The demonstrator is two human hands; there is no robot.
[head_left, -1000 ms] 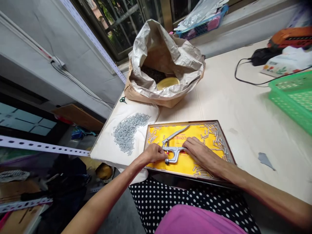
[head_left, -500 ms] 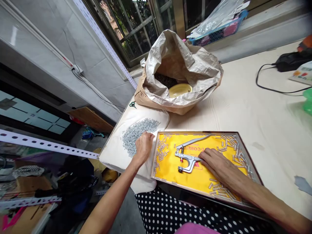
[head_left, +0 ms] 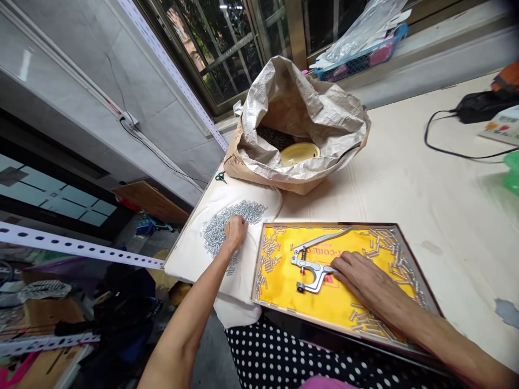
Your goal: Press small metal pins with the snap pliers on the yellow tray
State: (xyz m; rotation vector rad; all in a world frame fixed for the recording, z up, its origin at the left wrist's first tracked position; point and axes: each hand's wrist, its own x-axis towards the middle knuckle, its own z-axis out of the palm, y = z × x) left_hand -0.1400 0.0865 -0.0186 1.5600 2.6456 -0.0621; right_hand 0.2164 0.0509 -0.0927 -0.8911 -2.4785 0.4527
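My left hand (head_left: 235, 231) is closed, its fingers bunched at the right side of a pile of small silvery metal pieces (head_left: 217, 227) on a white cloth (head_left: 249, 281). What its fingertips hold, if anything, is too small to make out. Over the tray my right hand (head_left: 357, 273) is closed on one handle of grey snap pliers (head_left: 314, 270), which have a coil spring and lie with jaws toward the left. The shallow tray (head_left: 257, 270) has a yellow lining (head_left: 284, 292), with small metal springs (head_left: 367, 319) scattered along its sides and corners.
Behind the tray stands a wide open woven sack (head_left: 292, 181) holding dark contents and a yellow dish (head_left: 300, 154). Small green-handled scissors (head_left: 220, 177) lie by the table's left edge. At the right are a black cable (head_left: 430, 141) and a green object (head_left: 513, 173).
My left hand has moved left, away from the tray's edge and onto the metal pile. My right hand and the pliers have stayed nearly in place.
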